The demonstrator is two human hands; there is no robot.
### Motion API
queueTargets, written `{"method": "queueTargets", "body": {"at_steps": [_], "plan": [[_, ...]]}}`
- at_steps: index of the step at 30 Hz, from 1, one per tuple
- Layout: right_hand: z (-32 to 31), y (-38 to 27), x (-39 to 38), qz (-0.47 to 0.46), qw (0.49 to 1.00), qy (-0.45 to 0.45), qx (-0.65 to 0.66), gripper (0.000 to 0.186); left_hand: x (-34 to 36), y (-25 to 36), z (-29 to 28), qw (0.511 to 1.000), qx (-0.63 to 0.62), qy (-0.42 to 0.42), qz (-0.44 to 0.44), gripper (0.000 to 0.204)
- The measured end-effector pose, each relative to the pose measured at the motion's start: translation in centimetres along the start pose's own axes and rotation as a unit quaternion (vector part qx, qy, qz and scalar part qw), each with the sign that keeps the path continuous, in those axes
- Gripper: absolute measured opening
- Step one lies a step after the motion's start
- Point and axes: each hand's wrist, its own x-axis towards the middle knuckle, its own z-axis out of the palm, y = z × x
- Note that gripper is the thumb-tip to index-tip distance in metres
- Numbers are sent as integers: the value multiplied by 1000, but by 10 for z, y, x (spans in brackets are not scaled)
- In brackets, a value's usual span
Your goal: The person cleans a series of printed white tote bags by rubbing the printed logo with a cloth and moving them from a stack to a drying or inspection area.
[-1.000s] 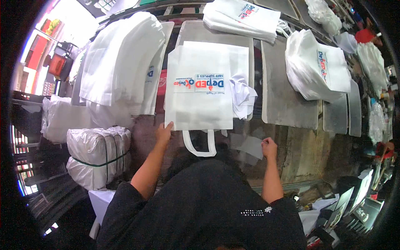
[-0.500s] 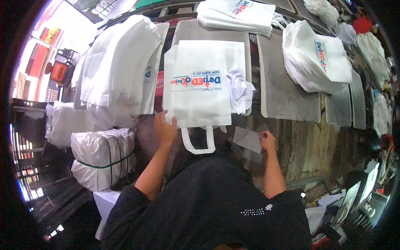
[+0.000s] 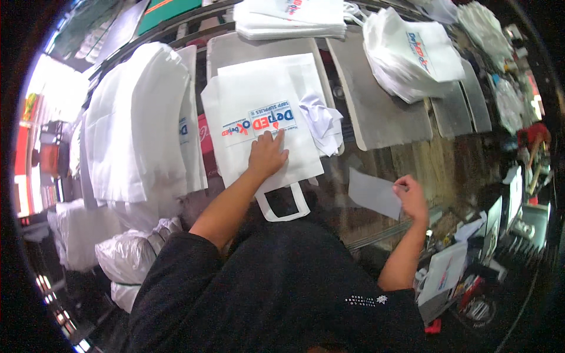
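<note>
A white fabric bag (image 3: 235,160) with blue and red print lies flat before me on a grey board, its white loop handle (image 3: 268,210) toward my body. My left hand (image 3: 269,156) rests on the bag at the lower edge of the print, fingers stretched out and holding nothing. Between thumb and fingers, my right hand (image 3: 412,199) pinches one edge of a thin translucent sheet (image 3: 372,193). That sheet is held to the right of the bag, apart from it. A crumpled white cloth (image 3: 323,125) lies along the bag's right side.
A thick stack of white bags (image 3: 126,129) stands at the left, another pile (image 3: 406,65) at the far right, and a third stack (image 3: 288,26) at the back. Grey boards (image 3: 385,109) line the table. Below left is a plastic-wrapped bundle (image 3: 126,253); clutter fills the lower right.
My left hand has moved from the bag's near left corner onto its printed middle. The right hand has carried the translucent sheet rightward. The whole view has turned and shifted.
</note>
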Motion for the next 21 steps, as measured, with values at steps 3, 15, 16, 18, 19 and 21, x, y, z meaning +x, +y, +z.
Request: {"method": "queueTargets", "body": {"at_steps": [3,15,16,18,19,21], "plan": [[-27,-35,-36,-19,993,68,93,16,2,-8,4,1000,2,-22,12,66],[69,13,-33,95,949,301,8,11,-42,-58,3,972,-204,101,58,54],[84,31,-30,130,946,295,29,12,-56,-66,2,971,-204,121,42,48],[111,55,-24,166,942,286,54,12,-87,-77,-10,963,-244,111,-22,37],[122,60,-22,182,943,276,43,14,-104,-83,-16,958,-260,98,-67,34],[142,66,-15,200,943,266,34,16,-132,-93,-18,951,-275,84,-110,32]]}}
